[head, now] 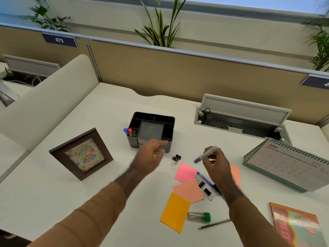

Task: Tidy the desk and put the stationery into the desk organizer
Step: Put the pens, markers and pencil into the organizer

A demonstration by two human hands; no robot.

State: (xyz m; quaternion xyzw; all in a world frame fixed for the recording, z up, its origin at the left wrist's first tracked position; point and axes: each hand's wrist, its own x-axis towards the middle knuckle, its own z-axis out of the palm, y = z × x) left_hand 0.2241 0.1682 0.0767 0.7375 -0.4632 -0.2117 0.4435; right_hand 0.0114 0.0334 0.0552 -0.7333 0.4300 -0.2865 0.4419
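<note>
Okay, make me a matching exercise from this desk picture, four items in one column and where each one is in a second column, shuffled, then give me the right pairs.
Things:
1. purple-capped marker
2. picture frame
3. desk calendar
4. pencil

Places:
A. standing at the desk's right side, beside the open cable tray
B. lying near the front edge, below the green-capped tube
C. held in the right hand
D. standing left of the desk organizer

Pairs: 1-C, 2-D, 3-A, 4-B
</note>
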